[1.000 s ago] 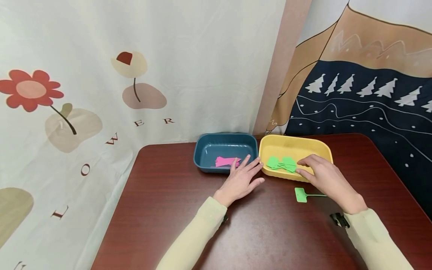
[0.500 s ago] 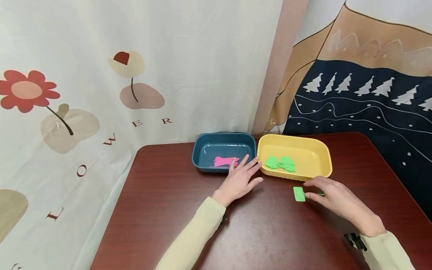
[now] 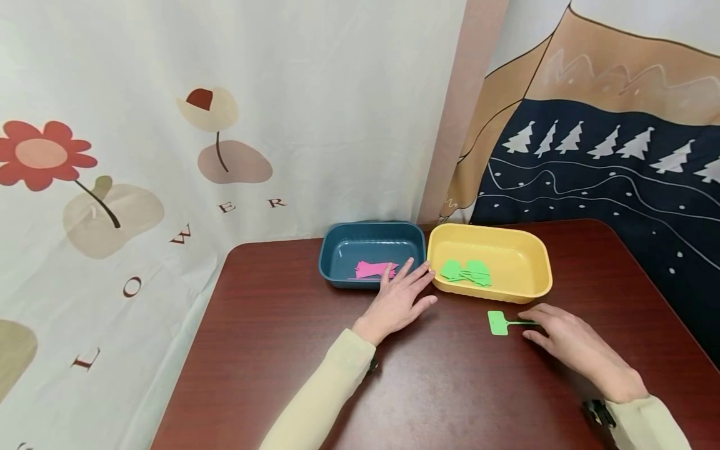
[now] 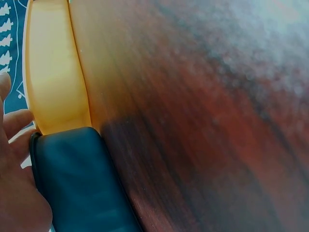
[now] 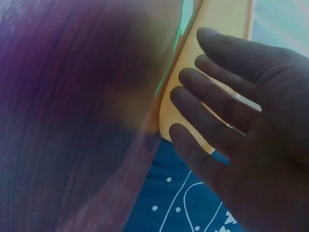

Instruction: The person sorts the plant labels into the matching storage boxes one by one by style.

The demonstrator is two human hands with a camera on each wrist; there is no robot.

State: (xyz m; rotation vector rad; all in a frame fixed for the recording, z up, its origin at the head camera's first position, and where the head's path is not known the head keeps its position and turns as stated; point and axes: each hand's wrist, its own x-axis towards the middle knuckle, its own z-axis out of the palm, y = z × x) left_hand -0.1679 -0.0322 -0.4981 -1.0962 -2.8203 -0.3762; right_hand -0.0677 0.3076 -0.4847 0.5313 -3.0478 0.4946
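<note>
A green tag (image 3: 497,323) with a flat rectangular head and a thin stem lies on the table. My right hand (image 3: 579,344) is over the stem's far end, thumb and fingers apart; the right wrist view shows relaxed fingers (image 5: 203,104) beyond the tag's stem (image 5: 166,75). My left hand (image 3: 394,306) rests with spread, straight fingers at the near corner where the blue tray (image 3: 371,229) meets the yellow tray (image 3: 523,265). Several pink pieces (image 3: 374,269) lie in the blue tray, partly behind the left fingers. A pile of similar green tags (image 3: 467,273) sits in the yellow tray.
Both trays stand side by side at the back of the dark red-brown table (image 3: 270,350). Behind the table hangs a white flower-print curtain (image 3: 337,125), with a navy tree-print cloth (image 3: 596,187) to its right.
My right hand has drawn back from the yellow tray toward me, passed over the loose green tag and shifted right to its stem end. The left hand keeps its place.
</note>
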